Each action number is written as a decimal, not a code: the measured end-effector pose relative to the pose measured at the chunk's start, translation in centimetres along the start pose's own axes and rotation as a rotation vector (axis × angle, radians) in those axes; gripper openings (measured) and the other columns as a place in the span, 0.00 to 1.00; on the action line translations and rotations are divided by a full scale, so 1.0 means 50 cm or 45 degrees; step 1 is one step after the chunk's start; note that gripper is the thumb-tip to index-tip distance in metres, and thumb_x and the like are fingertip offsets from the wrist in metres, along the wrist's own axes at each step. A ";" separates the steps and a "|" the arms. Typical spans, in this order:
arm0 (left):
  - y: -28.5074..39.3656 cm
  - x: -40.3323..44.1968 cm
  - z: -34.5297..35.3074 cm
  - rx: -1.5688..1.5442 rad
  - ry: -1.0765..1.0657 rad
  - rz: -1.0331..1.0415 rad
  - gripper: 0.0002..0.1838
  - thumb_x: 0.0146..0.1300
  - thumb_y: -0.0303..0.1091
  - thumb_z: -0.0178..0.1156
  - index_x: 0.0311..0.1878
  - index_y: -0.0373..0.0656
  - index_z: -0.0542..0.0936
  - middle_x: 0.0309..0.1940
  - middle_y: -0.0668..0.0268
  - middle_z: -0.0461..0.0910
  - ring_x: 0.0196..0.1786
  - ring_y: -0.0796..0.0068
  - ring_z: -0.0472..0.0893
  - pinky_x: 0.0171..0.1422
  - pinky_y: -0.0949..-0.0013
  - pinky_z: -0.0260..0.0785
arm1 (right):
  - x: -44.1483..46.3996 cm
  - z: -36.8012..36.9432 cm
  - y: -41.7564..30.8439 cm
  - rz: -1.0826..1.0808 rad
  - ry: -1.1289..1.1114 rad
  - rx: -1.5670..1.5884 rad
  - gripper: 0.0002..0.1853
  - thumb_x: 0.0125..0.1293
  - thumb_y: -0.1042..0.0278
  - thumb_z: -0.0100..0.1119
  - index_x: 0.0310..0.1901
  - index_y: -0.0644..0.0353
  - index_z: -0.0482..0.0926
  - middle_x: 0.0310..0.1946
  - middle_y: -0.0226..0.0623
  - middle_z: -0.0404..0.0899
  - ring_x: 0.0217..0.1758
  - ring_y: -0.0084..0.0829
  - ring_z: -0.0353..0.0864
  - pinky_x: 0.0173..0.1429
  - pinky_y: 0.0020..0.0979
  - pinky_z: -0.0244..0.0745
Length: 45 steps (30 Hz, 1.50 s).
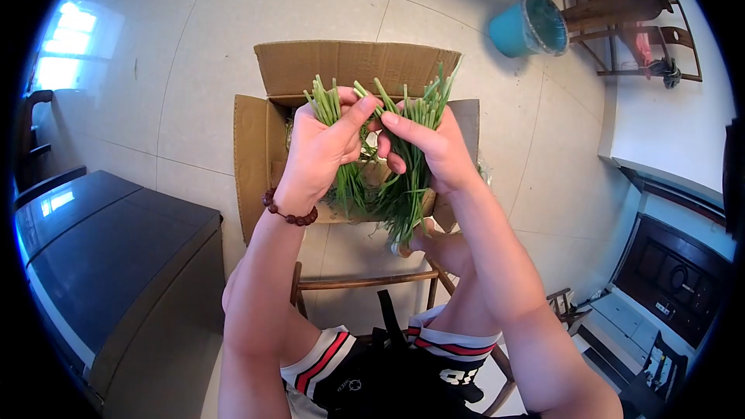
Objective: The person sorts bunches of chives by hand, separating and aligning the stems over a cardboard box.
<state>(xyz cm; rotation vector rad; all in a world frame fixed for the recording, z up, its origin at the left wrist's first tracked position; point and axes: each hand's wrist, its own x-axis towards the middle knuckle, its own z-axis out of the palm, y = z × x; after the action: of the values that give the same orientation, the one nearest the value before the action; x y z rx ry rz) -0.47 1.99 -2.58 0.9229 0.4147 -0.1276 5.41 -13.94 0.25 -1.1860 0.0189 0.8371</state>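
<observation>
Over an open cardboard box [357, 68] I hold two bunches of thin green vegetable stalks. My left hand [320, 143] is closed around the smaller bunch [326, 105], its pale cut ends pointing up. A larger bunch [411, 174] is gripped in my right hand [436, 147], with long dark green leaves hanging below. Both thumbs and fingertips come together at a few stalks [363, 91] between the bunches. Which hand grips those is hard to tell. More greens lie inside the box, partly hidden by my hands.
A blue lined bucket [518, 29] stands at the upper right, beside a wooden chair [605, 31]. At left is a dark glossy cabinet [116, 240]. A wooden stool rail [365, 283] lies between my legs and the box, on the tiled floor [256, 8].
</observation>
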 end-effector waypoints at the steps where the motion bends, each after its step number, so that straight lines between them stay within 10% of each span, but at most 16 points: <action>1: 0.000 0.000 0.002 0.013 -0.003 0.019 0.08 0.78 0.33 0.58 0.44 0.38 0.80 0.18 0.77 0.67 0.16 0.91 0.57 0.21 0.79 0.49 | -0.001 0.007 0.000 -0.042 0.072 0.046 0.11 0.70 0.66 0.66 0.44 0.67 0.81 0.27 0.38 0.84 0.22 0.26 0.79 0.24 0.25 0.72; 10: 0.028 0.003 -0.063 -0.408 0.067 0.285 0.09 0.81 0.38 0.52 0.50 0.44 0.77 0.48 0.66 0.81 0.21 0.89 0.58 0.23 0.79 0.52 | -0.004 -0.036 0.002 0.055 0.167 -0.038 0.11 0.69 0.68 0.67 0.45 0.66 0.78 0.33 0.43 0.85 0.26 0.29 0.83 0.25 0.29 0.78; 29: 0.034 -0.027 -0.071 -0.485 0.030 0.265 0.09 0.83 0.40 0.47 0.53 0.47 0.70 0.36 0.76 0.68 0.33 0.84 0.64 0.31 0.80 0.61 | -0.128 -0.112 0.037 -0.120 0.558 -0.059 0.11 0.69 0.65 0.67 0.41 0.62 0.76 0.22 0.30 0.75 0.20 0.24 0.73 0.25 0.28 0.72; 45: 0.029 -0.028 -0.111 -0.470 0.196 0.505 0.09 0.80 0.41 0.53 0.50 0.46 0.74 0.33 0.72 0.72 0.30 0.81 0.66 0.30 0.75 0.58 | -0.121 -0.097 0.016 -0.178 0.207 -0.236 0.10 0.63 0.68 0.72 0.39 0.62 0.81 0.21 0.26 0.75 0.19 0.18 0.70 0.24 0.23 0.64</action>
<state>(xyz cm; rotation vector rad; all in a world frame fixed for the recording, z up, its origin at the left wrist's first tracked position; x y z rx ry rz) -2.97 7.17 -3.90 0.6356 0.3737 0.3743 2.61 -21.23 0.21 -1.4116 -0.0088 0.6279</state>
